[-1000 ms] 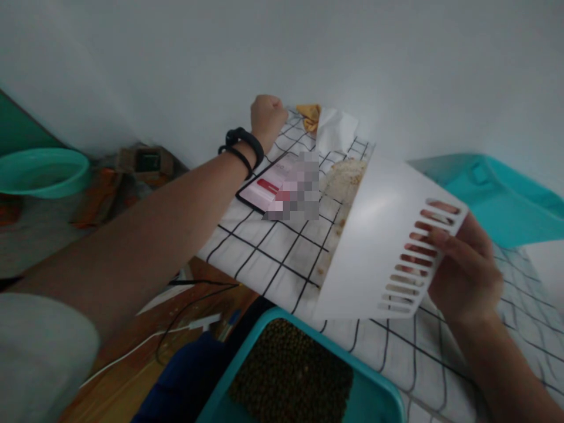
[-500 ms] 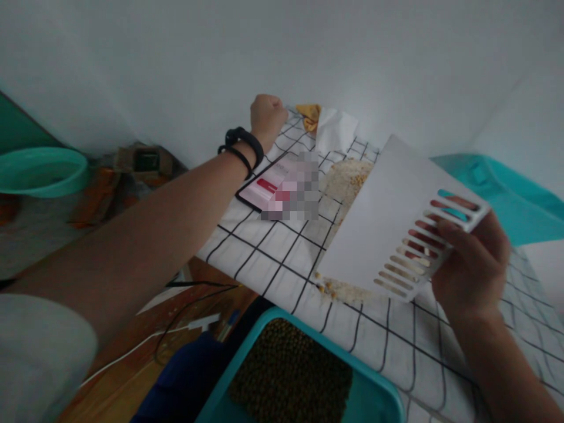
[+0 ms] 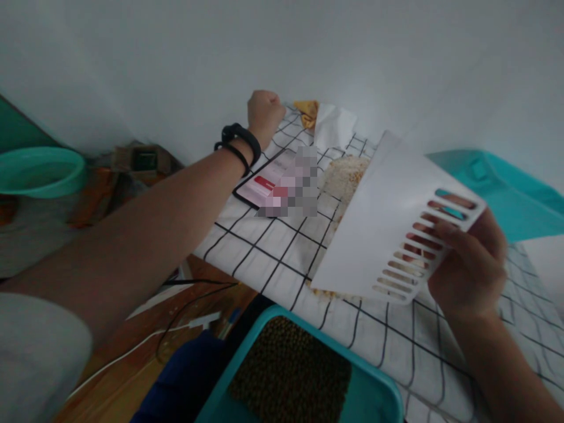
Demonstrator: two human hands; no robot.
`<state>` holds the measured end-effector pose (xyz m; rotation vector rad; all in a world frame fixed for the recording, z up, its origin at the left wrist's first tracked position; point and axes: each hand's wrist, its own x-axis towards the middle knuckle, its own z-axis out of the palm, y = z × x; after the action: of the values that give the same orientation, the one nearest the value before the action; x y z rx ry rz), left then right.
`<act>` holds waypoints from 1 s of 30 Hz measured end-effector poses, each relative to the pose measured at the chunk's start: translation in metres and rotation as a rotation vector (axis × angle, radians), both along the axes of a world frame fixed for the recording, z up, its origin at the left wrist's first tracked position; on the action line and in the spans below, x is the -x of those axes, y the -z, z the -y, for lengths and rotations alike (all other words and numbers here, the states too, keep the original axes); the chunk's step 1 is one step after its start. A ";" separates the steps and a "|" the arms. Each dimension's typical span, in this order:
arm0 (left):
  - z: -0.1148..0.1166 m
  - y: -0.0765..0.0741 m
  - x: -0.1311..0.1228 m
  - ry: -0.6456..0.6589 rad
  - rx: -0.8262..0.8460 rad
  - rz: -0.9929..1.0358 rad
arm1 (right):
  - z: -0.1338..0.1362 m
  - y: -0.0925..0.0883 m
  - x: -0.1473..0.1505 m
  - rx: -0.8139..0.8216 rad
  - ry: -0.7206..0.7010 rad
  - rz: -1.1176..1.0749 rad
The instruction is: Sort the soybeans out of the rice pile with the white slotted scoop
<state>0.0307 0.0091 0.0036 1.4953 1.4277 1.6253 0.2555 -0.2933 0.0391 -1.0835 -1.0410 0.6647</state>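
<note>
My right hand point(image 3: 473, 261) grips a white plastic board point(image 3: 374, 223) by its slotted edge, the thumb showing on top. The board slants over the checked tablecloth point(image 3: 259, 252), its lower corner at a patch of pale crumbs with yellowish bits point(image 3: 346, 170), part of which it hides. At the far left of the cloth, by the wall, my left hand point(image 3: 265, 114) is closed in a fist; whatever is inside it, if anything, is hidden. Beneath my left wrist, a phone or tablet point(image 3: 264, 187) lies with its pinkish screen lit and partly blurred.
A teal tray point(image 3: 374, 382) of small greenish-brown grains point(image 3: 293, 370) is below the table's front edge. A yellow cloth point(image 3: 307, 111) and white paper point(image 3: 335, 124) lie against the wall. A turquoise container point(image 3: 515, 194) stands right, a green basin point(image 3: 42, 173) left. Cables point(image 3: 145, 338) cross the wooden surface.
The board has tilted slightly and its lower corner has come down over the crumbs at the front. My left fist stays in about the same place.
</note>
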 end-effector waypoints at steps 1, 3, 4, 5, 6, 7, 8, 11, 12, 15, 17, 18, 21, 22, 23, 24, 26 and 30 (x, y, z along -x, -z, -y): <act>-0.002 0.001 0.000 0.001 -0.003 -0.002 | 0.000 0.000 0.000 0.003 -0.009 0.002; -0.005 0.003 0.001 0.005 -0.009 -0.004 | 0.000 0.001 0.000 0.003 -0.035 0.003; -0.006 0.003 0.001 0.005 -0.011 -0.005 | 0.000 0.001 0.000 0.003 -0.049 0.006; -0.006 0.003 0.001 0.006 -0.013 -0.006 | 0.000 0.001 0.000 0.001 -0.060 0.010; -0.007 0.004 0.001 0.007 -0.014 -0.007 | 0.000 0.001 0.000 0.003 -0.068 0.015; -0.007 0.004 0.001 0.008 -0.014 -0.007 | 0.000 0.001 0.000 0.004 -0.073 0.018; -0.007 0.003 0.001 0.008 -0.015 -0.007 | 0.000 0.001 0.000 0.007 -0.073 0.018; -0.006 0.003 0.001 0.007 -0.016 -0.006 | 0.000 0.000 0.001 0.005 -0.071 0.003; -0.006 0.003 0.001 0.007 -0.015 -0.007 | 0.000 0.000 0.002 0.002 -0.074 0.001; -0.007 0.003 0.001 0.010 -0.011 -0.007 | 0.002 -0.001 0.002 0.003 -0.098 0.014; -0.007 0.004 0.002 0.012 -0.010 -0.002 | 0.003 -0.002 0.002 0.023 -0.122 0.027; -0.007 0.003 0.002 0.012 -0.011 -0.001 | 0.003 -0.003 0.001 0.032 -0.129 0.031; -0.005 0.002 0.001 0.014 -0.010 -0.003 | 0.003 -0.004 -0.003 0.030 -0.107 0.039; -0.004 0.001 0.001 0.014 -0.008 -0.003 | 0.003 -0.005 -0.005 0.018 -0.084 0.038; -0.003 0.000 0.000 0.013 -0.006 -0.003 | 0.002 -0.005 -0.006 0.008 -0.060 0.038; -0.001 -0.001 0.000 0.013 -0.003 -0.001 | 0.001 -0.005 -0.007 0.000 -0.040 0.042; 0.002 -0.002 -0.001 0.011 0.002 0.003 | 0.000 -0.004 -0.009 -0.014 -0.004 0.060; 0.003 -0.002 -0.001 0.011 0.005 0.012 | 0.000 0.000 -0.004 -0.012 0.004 0.082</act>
<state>0.0318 0.0061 0.0056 1.4855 1.4130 1.6207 0.2595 -0.2936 0.0393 -1.1098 -1.1120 0.6142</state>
